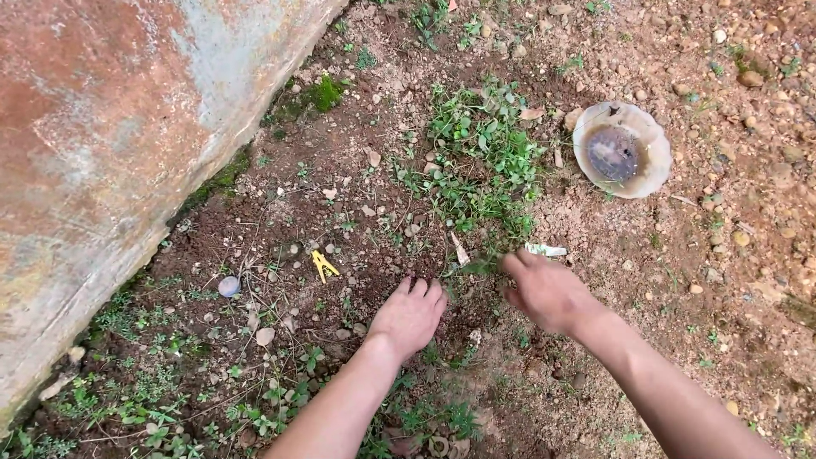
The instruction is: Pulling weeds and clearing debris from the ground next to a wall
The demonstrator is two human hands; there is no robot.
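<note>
Left hand [410, 316] pressed flat on the bare soil [374, 246], fingers together, holding nothing. Right hand [544, 289] pinched narrow on a small green weed sprig [480, 266] at the near edge of the weed patch [484, 157]. Yellow clothes peg [323, 265] nearby; weathered dish [621, 150] well apart; concrete wall [110, 127] along the left.

My left hand [410, 316] lies flat on the soil, and my right hand [544, 289] is just to its right, fingertips at the near edge of the weeds [484, 157]. A peg [323, 265] lies left of the left hand, and a cap [229, 286] farther left, near the wall [110, 144]. A dish [621, 150] sits beyond the right hand, right of the weeds. I see a scrap [545, 250] just ahead of the right fingers.
</note>
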